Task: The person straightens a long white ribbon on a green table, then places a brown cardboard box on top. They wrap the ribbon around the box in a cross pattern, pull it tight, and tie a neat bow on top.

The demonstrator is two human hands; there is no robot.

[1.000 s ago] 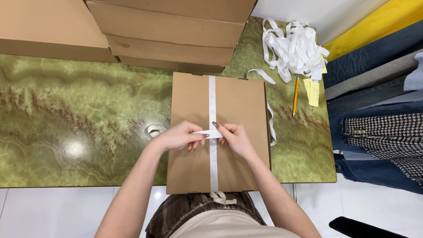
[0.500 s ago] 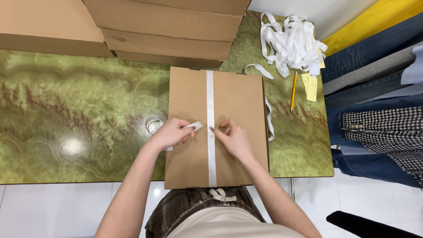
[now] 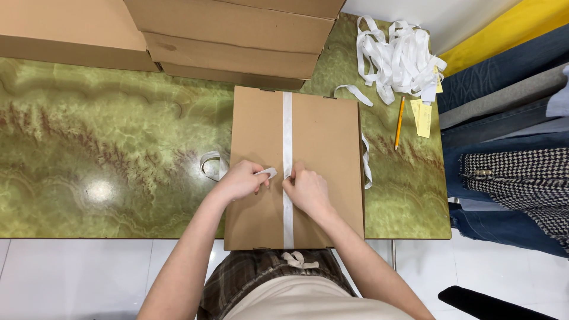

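Box (image 3: pixel 320 154) lies flat on the green marbled table (image 3: pixel 106 148), near its front edge, with a white tape strip (image 3: pixel 287 130) running down the centre from the far edge to the near edge. We see the left hand (image 3: pixel 240 182) resting on the box left of the strip, its fingers (image 3: pixel 256 175) pinching a short white tape piece (image 3: pixel 268 172) that points toward the strip. We see the right hand (image 3: pixel 308 191) just right of centre, lying over the strip, its fingertips pressed together and down on the tape; we cannot tell whether they grip an edge. Both hands sit close together, near the box's middle. A curled tape loop (image 3: pixel 210 165) lies on the table just left of the box. Larger cartons (image 3: pixel 231 35) are stacked along the far edge. A heap of white backing strips (image 3: pixel 400 59) lies at the far right, with a pencil (image 3: pixel 399 121) and yellow notes (image 3: pixel 423 117) beside it.
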